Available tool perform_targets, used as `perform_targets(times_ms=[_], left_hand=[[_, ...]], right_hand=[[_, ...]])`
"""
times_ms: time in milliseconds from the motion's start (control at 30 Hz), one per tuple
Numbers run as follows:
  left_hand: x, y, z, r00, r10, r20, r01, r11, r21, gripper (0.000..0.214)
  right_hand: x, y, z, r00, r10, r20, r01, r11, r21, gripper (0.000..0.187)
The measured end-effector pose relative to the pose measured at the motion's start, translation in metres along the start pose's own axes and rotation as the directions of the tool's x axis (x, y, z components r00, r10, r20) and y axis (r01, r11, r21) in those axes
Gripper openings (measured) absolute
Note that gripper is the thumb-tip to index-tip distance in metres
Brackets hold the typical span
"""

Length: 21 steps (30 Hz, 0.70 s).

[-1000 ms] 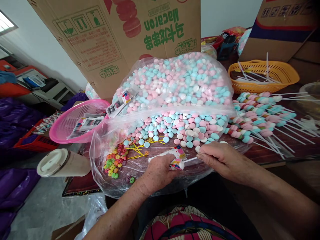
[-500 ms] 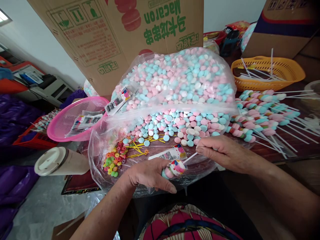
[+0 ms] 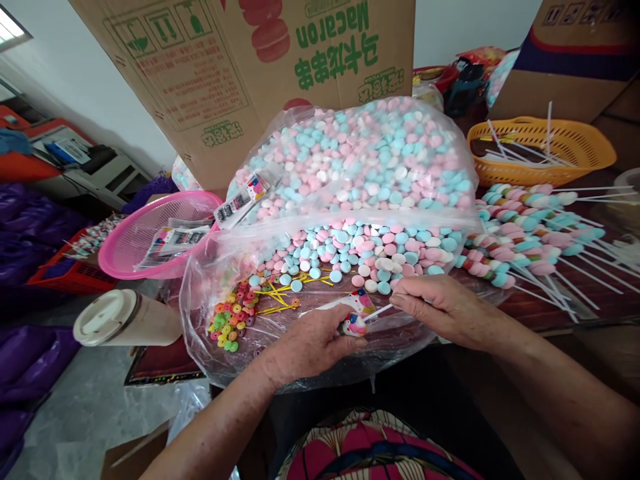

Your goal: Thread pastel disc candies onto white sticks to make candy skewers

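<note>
While the right grip (image 3: pixel 443 308) pinches one stick (image 3: pixel 379 312), the left grip (image 3: pixel 310 341) apparently clasps one printed packet (image 3: pixel 355 325).

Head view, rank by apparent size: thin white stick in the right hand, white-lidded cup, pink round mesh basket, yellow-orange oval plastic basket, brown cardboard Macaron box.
1. Brown cardboard Macaron box
2. Pink mesh basket and yellow-orange basket: too alike to rank
3. White-lidded cup
4. Thin white stick, partly hidden by right hand
</note>
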<state>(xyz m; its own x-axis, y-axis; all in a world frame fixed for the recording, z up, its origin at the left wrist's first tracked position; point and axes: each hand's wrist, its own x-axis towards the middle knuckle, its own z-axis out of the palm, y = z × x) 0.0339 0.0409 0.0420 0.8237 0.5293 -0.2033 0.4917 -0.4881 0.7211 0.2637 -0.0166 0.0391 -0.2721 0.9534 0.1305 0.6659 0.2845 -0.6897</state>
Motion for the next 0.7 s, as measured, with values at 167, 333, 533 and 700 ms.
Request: perform_targets(times_ms=[167,333,533,700], left_hand=[[0.010,0.000,0.025,1.000,0.015,0.021,-0.013,0.996,-0.093,0.028],[0.006,-0.004,0.013,0.994,-0.049,0.096,0.089,0.870,-0.485,0.037],[0.004,-0.012,0.017,0.976,-0.173,0.133,0.216,0.689,-0.692,0.038],[0.007,-0.012,0.041,0.943,-0.268,-0.197,0.073,0.744,-0.664,0.034]], right_hand=[[0.008,-0.006,0.018,0.996,0.005,0.093,-0.005,1.000,-0.001,0.033],[0.009,-0.001,0.019,0.985,0.041,0.167,-0.053,0.996,0.070,0.034],[0.010,-0.003,0.018,0.991,-0.003,0.135,-0.004,0.998,0.057,0.035],[0.013,-0.008,0.036,0.998,0.018,0.065,-0.018,1.000,0.004,0.031]])
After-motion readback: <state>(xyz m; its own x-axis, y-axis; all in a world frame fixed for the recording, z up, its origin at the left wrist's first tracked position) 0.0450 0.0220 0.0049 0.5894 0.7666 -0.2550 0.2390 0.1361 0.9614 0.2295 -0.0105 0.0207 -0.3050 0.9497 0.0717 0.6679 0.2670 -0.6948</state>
